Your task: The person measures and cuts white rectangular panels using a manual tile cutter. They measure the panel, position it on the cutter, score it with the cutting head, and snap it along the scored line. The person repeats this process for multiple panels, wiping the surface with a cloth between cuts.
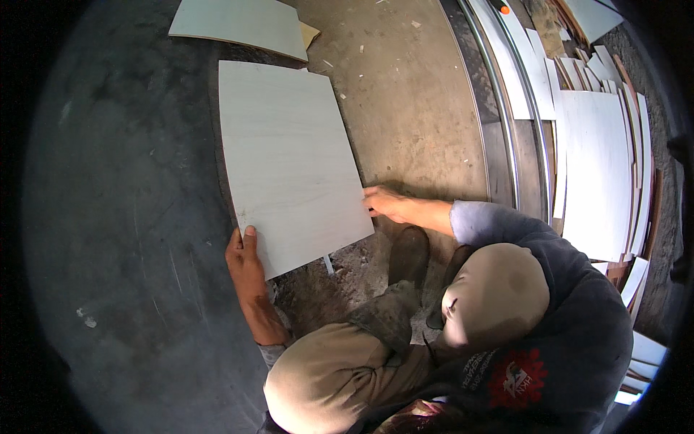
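Note:
A pale, whitish rectangular board (289, 159) with a faint grain lies at a slant in front of me. At its near left edge, my left hand (246, 262) grips it, thumb on the top face and fingers beneath the edge. My right hand (383, 203) holds the right edge near the front corner; its fingertips are partly hidden at the board's side. Just past the far end of this board sits a second pale board (238, 25), with a bit of tan sheet showing at its corner.
A brown sheet (412, 94) strewn with small chips spreads to the right. Beyond it run shiny metal rails (499, 94). Stacked white panels and offcuts (593, 166) stand at the far right. Dark floor (123, 181) extends on the left. My bent knees are close below the board.

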A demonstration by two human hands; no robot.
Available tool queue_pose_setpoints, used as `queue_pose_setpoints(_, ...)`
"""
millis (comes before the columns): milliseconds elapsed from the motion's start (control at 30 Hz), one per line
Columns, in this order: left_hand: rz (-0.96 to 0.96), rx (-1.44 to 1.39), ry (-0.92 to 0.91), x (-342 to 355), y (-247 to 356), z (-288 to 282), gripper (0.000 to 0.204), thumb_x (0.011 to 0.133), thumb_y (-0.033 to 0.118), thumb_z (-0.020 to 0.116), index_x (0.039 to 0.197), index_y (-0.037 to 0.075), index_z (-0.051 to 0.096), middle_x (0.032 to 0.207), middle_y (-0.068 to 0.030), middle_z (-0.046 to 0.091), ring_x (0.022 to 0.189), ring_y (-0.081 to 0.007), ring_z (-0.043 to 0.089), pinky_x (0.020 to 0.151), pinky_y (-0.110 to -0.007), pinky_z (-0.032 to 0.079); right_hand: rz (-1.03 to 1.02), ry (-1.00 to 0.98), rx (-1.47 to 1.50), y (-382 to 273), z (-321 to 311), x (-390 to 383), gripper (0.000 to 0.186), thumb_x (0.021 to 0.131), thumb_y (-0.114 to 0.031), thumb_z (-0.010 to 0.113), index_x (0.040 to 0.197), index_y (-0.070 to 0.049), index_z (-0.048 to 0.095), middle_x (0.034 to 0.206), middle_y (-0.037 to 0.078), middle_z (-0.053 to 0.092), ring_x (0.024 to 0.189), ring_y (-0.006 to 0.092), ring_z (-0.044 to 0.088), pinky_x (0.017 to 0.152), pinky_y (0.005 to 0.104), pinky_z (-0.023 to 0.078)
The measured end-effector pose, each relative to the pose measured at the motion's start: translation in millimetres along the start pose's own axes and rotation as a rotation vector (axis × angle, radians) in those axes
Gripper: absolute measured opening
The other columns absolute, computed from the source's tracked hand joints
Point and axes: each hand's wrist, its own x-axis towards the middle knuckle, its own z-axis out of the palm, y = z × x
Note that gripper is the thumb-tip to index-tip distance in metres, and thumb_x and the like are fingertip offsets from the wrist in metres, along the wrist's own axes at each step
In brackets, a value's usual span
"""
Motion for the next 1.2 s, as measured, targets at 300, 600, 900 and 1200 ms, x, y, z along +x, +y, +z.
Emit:
queue_pose_setpoints(300,0.052,0.060,0.013,6,-3,-1,0.031,0.108,0.029,0.061,0.089,0.004,0.060,0.080,0.0058,0.051,0.074,-0.0053,0.040,0.066,-0.024,0.033,0.042,-0.050,0.050,17,9,22,0.046,0.104,-0.009,0.048,0.150,-0.010,0.053,0.146,0.007,0.059,0.133,0.0215,0.052,0.112,0.0427,0.041)
queue_pose_setpoints(600,0.150,0.169,-0.045,-5,-17,-2,0.035,0.109,0.030,0.058,0.106,-0.004,0.067,0.086,0.0007,0.060,0.077,-0.0078,0.046,0.069,-0.026,0.039,0.046,-0.079,-0.068,-12,-3,-4,0.055,0.106,-0.021,0.056,0.156,-0.006,0.042,0.162,0.014,0.041,0.145,0.0290,0.044,0.114,0.0457,0.044)
queue_pose_setpoints(900,0.182,0.338,-0.020,-27,-12,0,0.040,0.110,0.034,0.055,0.108,-0.005,0.066,0.085,-0.0094,0.065,0.076,-0.0134,0.053,0.070,-0.031,0.045,0.007,0.085,0.074,-12,-69,-24,0.052,0.105,-0.028,0.061,0.149,-0.003,0.048,0.141,0.014,0.058,0.126,0.0255,0.058,0.100,0.0417,0.054)
queue_pose_setpoints(1200,0.149,0.361,-0.326,-75,43,36,0.038,0.107,0.024,0.054,0.134,-0.003,0.056,0.106,-0.0271,0.073,0.098,-0.0389,0.073,0.088,-0.047,0.054,-0.246,0.044,-0.368,-178,6,-85,0.080,0.103,-0.063,0.051,0.155,-0.003,0.038,0.142,0.023,0.053,0.119,0.0336,0.061,0.093,0.0483,0.057)
